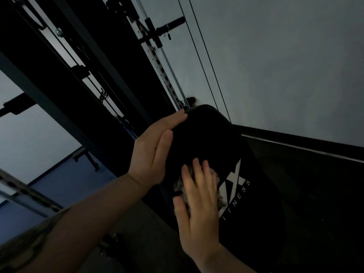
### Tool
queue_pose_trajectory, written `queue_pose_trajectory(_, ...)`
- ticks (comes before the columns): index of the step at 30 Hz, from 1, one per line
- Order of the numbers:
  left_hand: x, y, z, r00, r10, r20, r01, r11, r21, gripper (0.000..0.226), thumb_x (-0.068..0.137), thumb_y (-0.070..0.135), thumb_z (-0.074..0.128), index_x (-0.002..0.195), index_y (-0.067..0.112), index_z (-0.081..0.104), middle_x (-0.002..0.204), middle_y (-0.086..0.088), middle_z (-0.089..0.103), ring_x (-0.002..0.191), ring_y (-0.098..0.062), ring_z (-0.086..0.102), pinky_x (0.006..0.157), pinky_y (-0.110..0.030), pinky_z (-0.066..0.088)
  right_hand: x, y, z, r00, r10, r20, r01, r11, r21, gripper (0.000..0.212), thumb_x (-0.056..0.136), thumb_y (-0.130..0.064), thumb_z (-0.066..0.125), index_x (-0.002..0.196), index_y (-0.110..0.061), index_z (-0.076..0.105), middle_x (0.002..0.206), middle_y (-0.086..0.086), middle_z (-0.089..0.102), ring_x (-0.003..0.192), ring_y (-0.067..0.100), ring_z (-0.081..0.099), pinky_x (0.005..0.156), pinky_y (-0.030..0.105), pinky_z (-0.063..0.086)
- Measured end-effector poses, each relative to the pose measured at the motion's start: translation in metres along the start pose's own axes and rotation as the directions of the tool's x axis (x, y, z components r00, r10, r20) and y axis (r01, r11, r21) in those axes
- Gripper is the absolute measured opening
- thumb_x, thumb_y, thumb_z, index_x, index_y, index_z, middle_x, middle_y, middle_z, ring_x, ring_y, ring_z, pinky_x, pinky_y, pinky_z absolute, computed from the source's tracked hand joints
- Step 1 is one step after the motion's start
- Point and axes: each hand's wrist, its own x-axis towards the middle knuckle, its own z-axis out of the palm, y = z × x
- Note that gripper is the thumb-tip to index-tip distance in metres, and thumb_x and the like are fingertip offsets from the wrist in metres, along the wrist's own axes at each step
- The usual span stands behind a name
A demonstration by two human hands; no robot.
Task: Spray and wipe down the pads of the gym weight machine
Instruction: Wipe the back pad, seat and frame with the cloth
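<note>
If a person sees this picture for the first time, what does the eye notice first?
Two bare hands on a long black pad at the centre: the right hand presses a pale cloth flat on it, and the left hand steadies the pad's upper edge. White logo lettering stands out beside the cloth.

Bkgd, R side: plain grey wall (275,66), matte, no fixtures. Lower edge of wall: black baseboard (295,137), running diag. down to R, w/ thin light line just below it. Below baseboard: dark floor (319,194), detail too dim to tell. L side: second grey wall section (29,134), w/ blue surface (59,186) adjoining its lower edge. Bottom ctr: grey floor patch (137,223), blurred.
</note>
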Motion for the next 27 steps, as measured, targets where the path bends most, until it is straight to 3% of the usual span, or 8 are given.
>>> queue_pose_trajectory(7,0.0,0.001,0.001,1.0,0.004,-0.019,-0.005,1.0,-0.019,0.038,0.099,0.018,0.03,0.128,0.007,0.053,0.132,-0.009,0.057,0.126,-0.018,0.052,0.105,-0.039,0.042,0.062,-0.003,-0.003,0.991,-0.07,-0.111,0.09,0.979,0.184,0.05,0.103,-0.025,0.042,0.147,-0.007,0.027,0.155,0.004,0.029,0.148,0.021,0.024,0.121,0.04,0.021)
queue_pose_trajectory(9,0.0,0.0,0.002,1.0,0.002,-0.015,-0.003,1.0,-0.014,0.039,0.099,0.018,0.03,0.128,0.007,0.053,0.132,-0.009,0.056,0.126,-0.019,0.052,0.104,-0.04,0.042,0.052,-0.002,-0.003,0.994,-0.011,-0.106,0.034,0.976,0.215,0.045,0.103,-0.028,0.04,0.144,-0.011,0.033,0.157,0.002,0.025,0.149,0.022,0.022,0.121,0.042,0.019)
queue_pose_trajectory(13,-0.001,0.0,0.002,0.999,0.005,-0.032,-0.005,1.0,0.007,0.041,0.1,0.019,0.029,0.129,0.005,0.053,0.133,-0.009,0.056,0.126,-0.019,0.051,0.104,-0.041,0.042,0.005,0.006,-0.002,0.998,0.038,-0.049,-0.035,0.997,0.067,0.044,0.106,-0.036,0.031,0.148,-0.024,0.032,0.163,-0.003,0.015,0.15,0.025,0.016,0.121,0.046,0.015)
queue_pose_trajectory(17,0.0,0.003,0.001,1.0,0.007,-0.022,-0.006,1.0,0.023,0.04,0.099,0.018,0.029,0.129,0.006,0.053,0.133,-0.008,0.056,0.126,-0.017,0.052,0.104,-0.037,0.043,0.043,0.009,-0.003,0.993,0.002,-0.118,0.011,0.994,0.111,0.041,0.104,-0.029,0.039,0.143,-0.017,0.043,0.156,0.003,0.032,0.147,0.024,0.026,0.12,0.045,0.023)
queue_pose_trajectory(20,0.0,0.003,-0.001,1.0,0.007,0.008,-0.007,1.0,0.022,0.04,0.1,0.019,0.03,0.131,0.007,0.052,0.135,-0.006,0.054,0.128,-0.016,0.05,0.105,-0.035,0.042,0.05,0.007,-0.004,0.99,-0.006,-0.141,0.023,0.993,0.12,0.043,0.103,-0.028,0.042,0.145,-0.017,0.04,0.155,0.002,0.033,0.147,0.023,0.027,0.12,0.038,0.023)
queue_pose_trajectory(23,0.004,0.005,-0.008,0.993,-0.008,0.116,-0.005,0.994,0.109,0.041,0.1,0.023,0.031,0.135,0.013,0.048,0.14,0.003,0.05,0.131,-0.008,0.045,0.107,-0.026,0.038,0.023,0.008,-0.003,0.997,-0.018,-0.076,0.027,0.994,0.108,0.047,0.104,-0.032,0.039,0.15,-0.028,0.031,0.16,-0.006,0.025,0.148,0.021,0.025,0.12,0.036,0.024)
queue_pose_trajectory(27,0.023,0.013,-0.017,0.963,-0.106,0.248,0.079,0.99,0.115,0.042,0.098,0.026,0.038,0.138,0.027,0.047,0.138,0.023,0.047,0.127,0.007,0.043,0.101,-0.007,0.033,0.055,0.014,-0.007,0.987,-0.069,-0.143,0.081,0.994,0.078,0.042,0.103,-0.027,0.041,0.143,-0.014,0.044,0.154,0.001,0.036,0.146,0.019,0.03,0.119,0.03,0.023)
